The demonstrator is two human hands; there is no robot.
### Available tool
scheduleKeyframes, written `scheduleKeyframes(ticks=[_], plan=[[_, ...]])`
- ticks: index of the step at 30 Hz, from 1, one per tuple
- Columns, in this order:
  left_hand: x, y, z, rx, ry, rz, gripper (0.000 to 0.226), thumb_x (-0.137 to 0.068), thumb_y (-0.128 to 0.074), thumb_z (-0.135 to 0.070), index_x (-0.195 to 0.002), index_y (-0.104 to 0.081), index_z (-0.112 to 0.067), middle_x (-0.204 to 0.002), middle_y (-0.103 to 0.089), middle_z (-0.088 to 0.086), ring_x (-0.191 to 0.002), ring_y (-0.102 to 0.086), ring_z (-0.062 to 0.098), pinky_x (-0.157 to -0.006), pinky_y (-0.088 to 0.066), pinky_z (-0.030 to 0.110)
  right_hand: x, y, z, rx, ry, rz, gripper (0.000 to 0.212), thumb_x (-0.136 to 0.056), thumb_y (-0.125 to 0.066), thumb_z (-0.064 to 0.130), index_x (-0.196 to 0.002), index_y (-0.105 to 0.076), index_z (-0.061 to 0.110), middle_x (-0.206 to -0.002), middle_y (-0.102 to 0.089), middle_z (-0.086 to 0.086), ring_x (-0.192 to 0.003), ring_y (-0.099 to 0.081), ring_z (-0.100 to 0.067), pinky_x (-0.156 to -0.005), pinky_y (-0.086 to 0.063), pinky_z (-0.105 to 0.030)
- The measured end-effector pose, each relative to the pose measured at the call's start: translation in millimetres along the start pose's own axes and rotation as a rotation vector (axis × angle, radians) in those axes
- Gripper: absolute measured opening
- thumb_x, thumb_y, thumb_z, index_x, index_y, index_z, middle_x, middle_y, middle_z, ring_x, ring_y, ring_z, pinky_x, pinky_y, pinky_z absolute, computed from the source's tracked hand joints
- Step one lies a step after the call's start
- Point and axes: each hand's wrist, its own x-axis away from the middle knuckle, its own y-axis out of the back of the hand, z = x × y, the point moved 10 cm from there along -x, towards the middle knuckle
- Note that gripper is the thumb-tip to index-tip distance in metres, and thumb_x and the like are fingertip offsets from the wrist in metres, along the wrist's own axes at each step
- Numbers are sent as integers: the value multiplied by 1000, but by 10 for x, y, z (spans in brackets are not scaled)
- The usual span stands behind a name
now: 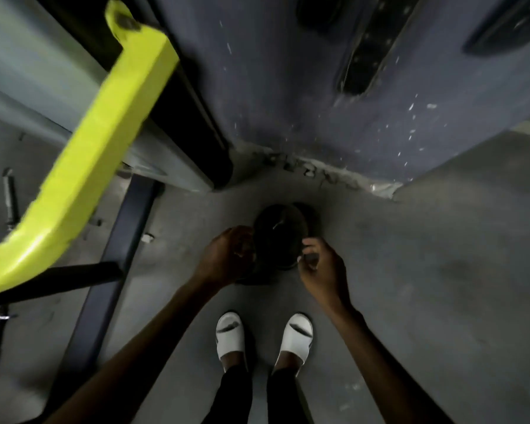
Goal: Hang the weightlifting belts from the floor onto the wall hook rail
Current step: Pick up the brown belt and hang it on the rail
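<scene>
A dark coiled belt [280, 237] is seen on the grey floor [441, 270], near the foot of the blue-grey wall [288, 102] and just ahead of two white slippers [230, 335]. A second dark round shape [308, 214] is partly hidden behind the coil, touching it or just beside it. Whether it belongs to the same belt cannot be told in the dim light.

The left hand [227, 255] is laid against the coil's left edge, with the fingers curled round it in a grasp. The right hand [318, 267] is set at the coil's right edge, where the rim is pinched between thumb and curled fingers. Both forearms are stretched down from the bottom of the view, one on each side of the slippers.

Higher on the wall a dark strap [364, 50] with a row of holes is seen hanging upright. What it hangs from is cut off by the top edge. The wall is marked by pale scuffs, and crumbled plaster is seen along its base.

To the left a blurred yellow bar [89, 148] is bent across the view, well apart from the belt. Beneath it a dark blue beam [120, 255] is laid along the floor, and a small metal pin [10, 197] is seen beside it
</scene>
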Motion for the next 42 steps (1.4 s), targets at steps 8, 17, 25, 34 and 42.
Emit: scheduleKeyframes(ticks=[8,17,25,34,42], plan=[[-808,-1720,1409,115,100,134,53,-83,-75,-6,-133,-58,-10,-121,-68,10,-101,-68,25,-93,-55,43,-612,-1349,-1718,107,-125,83,26,-93,-65,12,-118,-68,18,-111,-74,0,-97,-70,-19,-77,-46,-23],[-1297,-2776,2278,119,121,184,46,-84,-72,-6,-128,-60,-13,-108,-65,0,-89,-68,26,-86,-56,39,-1389,-2275,-2532,667,138,95,25,-87,-69,13,-111,-76,17,-116,-71,-7,-124,-52,-34,-102,-38,-43],[-1167,-2794,2183,134,98,181,43,-84,-72,-6,-126,-62,-11,-110,-68,6,-86,-66,20,-82,-53,27,-1551,-2205,-2343,686,199,221,24,-89,-67,7,-104,-78,22,-110,-73,-5,-117,-56,-29,-95,-46,-37],[-1167,-2709,1903,174,31,153,45,-83,-74,-8,-126,-62,-11,-111,-71,9,-87,-69,23,-84,-57,34,-1482,-2322,-2451,1007,225,290,23,-95,-62,23,-115,-73,24,-124,-70,-1,-136,-43,-27,-112,-30,-42],[-847,-2927,2126,228,87,141,41,-83,-73,1,-123,-62,-1,-106,-66,10,-99,-65,21,-70,-46,3,-1338,-2308,-2306,941,316,162,21,-92,-59,10,-110,-69,15,-116,-71,-8,-119,-55,-29,-103,-34,-42]])
